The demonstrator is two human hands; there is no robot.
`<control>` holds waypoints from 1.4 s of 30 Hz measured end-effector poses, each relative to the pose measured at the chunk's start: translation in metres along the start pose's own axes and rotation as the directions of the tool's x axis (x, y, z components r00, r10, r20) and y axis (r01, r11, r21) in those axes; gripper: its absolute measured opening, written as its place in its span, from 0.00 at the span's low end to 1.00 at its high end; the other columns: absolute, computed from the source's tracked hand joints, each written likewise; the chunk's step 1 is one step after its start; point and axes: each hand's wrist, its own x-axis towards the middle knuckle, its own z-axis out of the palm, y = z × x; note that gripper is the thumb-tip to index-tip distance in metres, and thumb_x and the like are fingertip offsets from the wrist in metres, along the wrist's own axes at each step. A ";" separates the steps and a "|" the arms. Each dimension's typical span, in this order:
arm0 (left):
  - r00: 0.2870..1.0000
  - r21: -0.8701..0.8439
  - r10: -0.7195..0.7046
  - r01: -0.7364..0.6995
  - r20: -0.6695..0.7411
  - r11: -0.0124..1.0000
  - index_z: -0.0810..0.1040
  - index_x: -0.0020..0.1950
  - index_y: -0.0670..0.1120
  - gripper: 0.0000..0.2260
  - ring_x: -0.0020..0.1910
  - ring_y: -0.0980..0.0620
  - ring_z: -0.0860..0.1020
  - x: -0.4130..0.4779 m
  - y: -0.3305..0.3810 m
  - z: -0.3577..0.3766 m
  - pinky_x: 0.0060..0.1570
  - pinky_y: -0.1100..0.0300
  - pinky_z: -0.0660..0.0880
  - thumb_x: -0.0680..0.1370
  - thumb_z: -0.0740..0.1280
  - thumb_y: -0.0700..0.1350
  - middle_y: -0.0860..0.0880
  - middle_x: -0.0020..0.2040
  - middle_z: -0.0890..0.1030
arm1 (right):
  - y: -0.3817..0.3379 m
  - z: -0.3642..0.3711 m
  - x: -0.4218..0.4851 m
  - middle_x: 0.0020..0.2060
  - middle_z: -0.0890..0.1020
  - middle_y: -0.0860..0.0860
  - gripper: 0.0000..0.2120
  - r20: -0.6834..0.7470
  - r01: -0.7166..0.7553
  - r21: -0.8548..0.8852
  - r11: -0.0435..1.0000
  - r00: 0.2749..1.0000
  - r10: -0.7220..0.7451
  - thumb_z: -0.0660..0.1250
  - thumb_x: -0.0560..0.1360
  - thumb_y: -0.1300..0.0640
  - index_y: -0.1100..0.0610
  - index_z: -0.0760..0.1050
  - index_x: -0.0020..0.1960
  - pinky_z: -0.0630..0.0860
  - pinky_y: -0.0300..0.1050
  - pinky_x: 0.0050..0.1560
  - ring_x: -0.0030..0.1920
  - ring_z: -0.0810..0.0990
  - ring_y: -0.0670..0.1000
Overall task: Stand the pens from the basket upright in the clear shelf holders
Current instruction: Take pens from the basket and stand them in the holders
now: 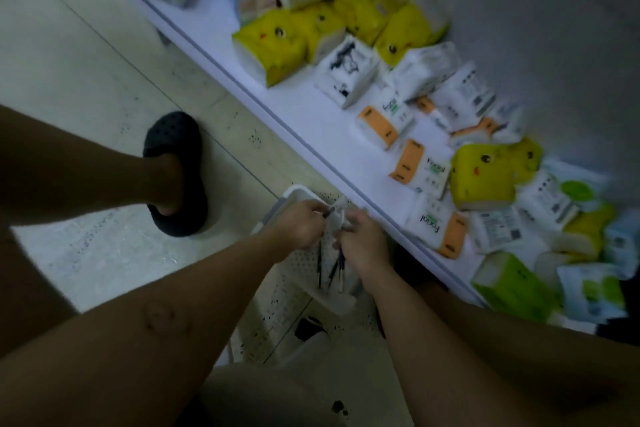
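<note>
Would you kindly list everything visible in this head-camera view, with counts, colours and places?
white perforated plastic basket: one, white, on the floor beneath the hands.
thin dark pens: several, too blurred to count, black, in the basket and in both hands.
low white shelf: one, white, running diagonally to the right of the basket.
soft tissue packs: many, yellow, white, orange-and-white, green and blue, on the shelf.
pale tiled floor: one, cream, on the left.
black perforated clog: one, black, on a foot left of the basket.
left hand: one, gripping a pen above the basket.
right hand: one, gripping pens beside it.
</note>
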 end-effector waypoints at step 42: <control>0.341 -0.126 0.938 -0.930 0.061 0.346 0.76 0.65 0.52 0.15 0.38 0.50 0.81 -0.280 0.313 0.062 0.38 0.57 0.79 0.79 0.67 0.42 0.44 0.45 0.80 | -0.136 -0.297 -0.278 0.50 0.81 0.49 0.16 -0.784 0.842 0.037 0.538 0.358 -0.507 0.72 0.73 0.62 0.44 0.77 0.55 0.80 0.42 0.50 0.48 0.82 0.47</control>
